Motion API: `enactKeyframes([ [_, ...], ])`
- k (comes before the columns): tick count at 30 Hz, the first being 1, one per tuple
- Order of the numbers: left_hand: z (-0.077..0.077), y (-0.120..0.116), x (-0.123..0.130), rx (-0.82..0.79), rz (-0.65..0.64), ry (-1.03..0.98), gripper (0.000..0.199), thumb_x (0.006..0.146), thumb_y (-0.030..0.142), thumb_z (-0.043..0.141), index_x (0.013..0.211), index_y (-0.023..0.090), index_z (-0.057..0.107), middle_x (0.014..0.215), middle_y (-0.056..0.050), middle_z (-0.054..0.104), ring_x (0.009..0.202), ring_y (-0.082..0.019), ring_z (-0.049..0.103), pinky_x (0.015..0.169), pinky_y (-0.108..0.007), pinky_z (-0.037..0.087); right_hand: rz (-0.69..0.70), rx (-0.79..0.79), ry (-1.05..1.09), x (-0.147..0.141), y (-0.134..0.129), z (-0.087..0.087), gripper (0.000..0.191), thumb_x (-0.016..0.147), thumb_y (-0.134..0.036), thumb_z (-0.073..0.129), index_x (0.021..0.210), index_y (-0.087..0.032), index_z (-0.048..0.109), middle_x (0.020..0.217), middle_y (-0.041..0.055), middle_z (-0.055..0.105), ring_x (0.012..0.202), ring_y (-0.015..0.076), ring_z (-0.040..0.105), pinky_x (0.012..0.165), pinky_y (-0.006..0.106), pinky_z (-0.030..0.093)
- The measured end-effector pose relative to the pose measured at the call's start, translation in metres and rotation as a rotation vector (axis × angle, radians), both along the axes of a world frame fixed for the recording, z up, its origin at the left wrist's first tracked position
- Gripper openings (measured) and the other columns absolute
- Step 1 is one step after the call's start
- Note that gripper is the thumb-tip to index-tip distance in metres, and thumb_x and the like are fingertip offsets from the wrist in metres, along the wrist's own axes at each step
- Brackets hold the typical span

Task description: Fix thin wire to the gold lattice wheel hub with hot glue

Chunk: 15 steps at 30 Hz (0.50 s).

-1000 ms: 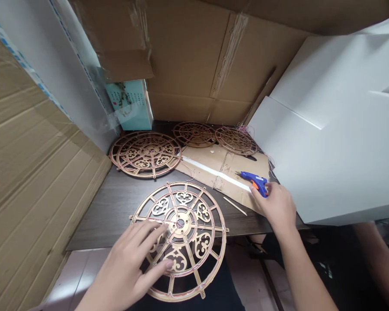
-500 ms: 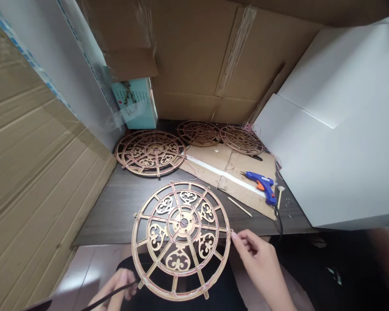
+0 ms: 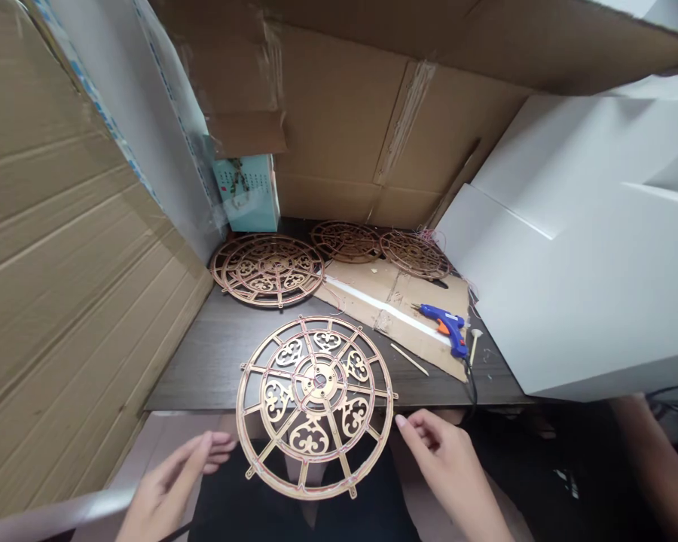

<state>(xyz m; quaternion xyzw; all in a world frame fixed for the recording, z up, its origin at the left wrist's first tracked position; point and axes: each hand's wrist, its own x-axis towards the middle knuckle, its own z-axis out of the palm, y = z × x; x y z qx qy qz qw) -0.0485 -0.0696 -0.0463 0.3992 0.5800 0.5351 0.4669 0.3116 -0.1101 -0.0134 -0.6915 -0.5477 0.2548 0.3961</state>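
Hovering empty-handed just beside opposite sides of a round tan openwork wooden wheel (image 3: 309, 385) jutting past the dark wood-grain tabletop's (image 3: 200, 361) front edge, with left fingers (image 3: 220, 446) and right fingers (image 3: 428, 424) parted from the thumbs; with a blue glue gun (image 3: 456, 331) beyond the wheel's right.

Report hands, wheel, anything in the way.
Left hand open beside wheel; right hand at its rim, touch unclear. Wheel overhangs table edge. Glue gun beyond, on cardboard.

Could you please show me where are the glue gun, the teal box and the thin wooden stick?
Glue gun (image 3: 457, 342): head view, blue handle.
Teal box (image 3: 255, 212): head view, front face.
Thin wooden stick (image 3: 410, 359): head view, middle.
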Motion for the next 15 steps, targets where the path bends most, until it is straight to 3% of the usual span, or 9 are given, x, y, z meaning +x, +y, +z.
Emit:
enactKeyframes([
  [3,0.008,0.002,0.019,-0.141,-0.166,-0.202,0.04,0.07,0.052,0.086,0.09,0.019,0.079,0.103,-0.011,0.079,0.105,-0.031,0.073,0.088,-0.034,0.06,0.096,-0.073,0.069,-0.011,0.005,0.005,0.054,0.093,-0.068,0.054,0.076,-0.018,0.064,0.07,0.0019,0.057,0.065,0.0166,0.055,0.058,0.027,0.043],
  [7,0.001,-0.006,0.043,-0.224,-0.306,-0.569,0.044,0.072,0.04,0.088,0.109,0.021,0.077,0.118,-0.01,0.077,0.118,-0.033,0.069,0.105,-0.042,0.054,0.193,-0.159,0.417,-0.026,0.005,-0.008,0.058,0.083,-0.073,0.066,0.076,-0.016,0.061,0.068,0.0019,0.059,0.053,0.0125,0.055,0.049,0.024,0.046],
  [11,-0.004,-0.021,0.051,-0.259,-0.245,-0.863,0.045,0.069,0.045,0.087,0.105,0.019,0.078,0.121,-0.014,0.076,0.126,-0.039,0.064,0.112,-0.052,0.049,0.314,-0.246,0.651,-0.038,-0.005,-0.027,0.059,0.075,-0.071,0.076,0.077,-0.015,0.06,0.067,0.0021,0.061,0.051,0.0106,0.056,0.047,0.022,0.046],
  [15,-0.01,-0.031,0.044,-0.228,-0.14,-0.979,0.068,0.073,0.074,0.068,0.114,0.02,0.075,0.129,-0.017,0.072,0.139,-0.044,0.052,0.114,-0.062,0.045,0.437,-0.263,0.781,-0.05,-0.017,-0.04,0.053,0.074,-0.062,0.084,0.085,-0.017,0.06,0.068,0.0016,0.062,0.058,0.0125,0.06,0.057,0.025,0.049],
])
